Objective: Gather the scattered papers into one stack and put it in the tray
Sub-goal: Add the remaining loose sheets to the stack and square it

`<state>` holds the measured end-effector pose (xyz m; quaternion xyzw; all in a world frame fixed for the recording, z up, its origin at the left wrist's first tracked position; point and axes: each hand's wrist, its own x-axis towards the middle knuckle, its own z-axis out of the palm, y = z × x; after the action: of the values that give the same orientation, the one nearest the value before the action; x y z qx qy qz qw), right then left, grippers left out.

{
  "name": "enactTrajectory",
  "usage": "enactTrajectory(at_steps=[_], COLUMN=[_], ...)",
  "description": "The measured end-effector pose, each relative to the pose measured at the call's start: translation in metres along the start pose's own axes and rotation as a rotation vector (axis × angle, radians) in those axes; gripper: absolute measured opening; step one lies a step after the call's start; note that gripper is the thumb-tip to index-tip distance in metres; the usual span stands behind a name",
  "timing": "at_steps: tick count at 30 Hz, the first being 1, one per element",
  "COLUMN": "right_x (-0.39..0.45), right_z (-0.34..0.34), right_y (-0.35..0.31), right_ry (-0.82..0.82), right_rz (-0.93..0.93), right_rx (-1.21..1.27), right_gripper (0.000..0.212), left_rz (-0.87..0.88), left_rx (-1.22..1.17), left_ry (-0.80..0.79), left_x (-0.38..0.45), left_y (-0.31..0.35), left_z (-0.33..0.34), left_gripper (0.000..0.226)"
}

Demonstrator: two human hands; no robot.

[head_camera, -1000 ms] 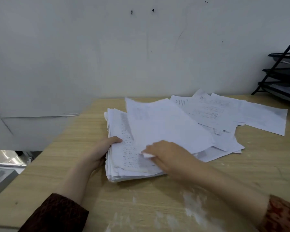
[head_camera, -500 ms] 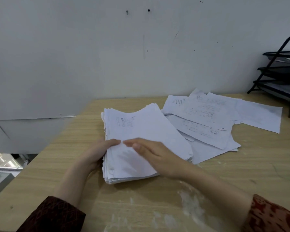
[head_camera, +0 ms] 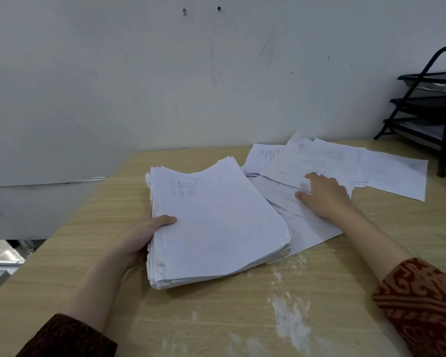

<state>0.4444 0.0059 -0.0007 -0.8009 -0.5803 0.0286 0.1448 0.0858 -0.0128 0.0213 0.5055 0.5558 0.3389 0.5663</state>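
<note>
A thick stack of white papers (head_camera: 216, 222) lies on the wooden table in the middle of the view. My left hand (head_camera: 144, 235) grips the stack's left edge, thumb on top. To the right lie several scattered sheets (head_camera: 319, 161) with faint print, overlapping one another. My right hand (head_camera: 325, 194) rests flat on those loose sheets, fingers spread and pointing left. A black three-tier tray rack (head_camera: 433, 109) stands at the far right against the wall, with some paper in its tiers.
The wooden table (head_camera: 242, 318) has white smudges near its front. Its left edge drops off beside a grey wall panel (head_camera: 49, 202). The pale wall (head_camera: 191, 86) rises right behind the papers.
My right hand laid a sheet on top of the stack, then left it and moved right onto the scattered sheets. My left hand stayed on the stack's left edge.
</note>
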Motion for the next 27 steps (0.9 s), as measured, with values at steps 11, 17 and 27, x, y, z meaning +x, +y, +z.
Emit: enactTrajectory(at_steps=[11, 17, 27], right_x=[0.001, -0.004, -0.008], right_z=[-0.011, -0.028, -0.042], right_y=[0.004, 0.004, -0.019], right_ry=[0.286, 0.257, 0.253], right_rz=[-0.157, -0.349, -0.658], right_rx=[-0.124, 0.285, -0.104], right_gripper=[0.027, 0.029, 0.008], left_rz=[0.0, -0.012, -0.018], left_rx=[-0.008, -0.01, -0.019], left_ry=[-0.018, -0.015, -0.036], left_x=[-0.001, 0.001, 0.003], left_y=[0.0, -0.001, -0.003], left_z=[-0.002, -0.004, -0.008], left_gripper=[0.016, 0.023, 0.021])
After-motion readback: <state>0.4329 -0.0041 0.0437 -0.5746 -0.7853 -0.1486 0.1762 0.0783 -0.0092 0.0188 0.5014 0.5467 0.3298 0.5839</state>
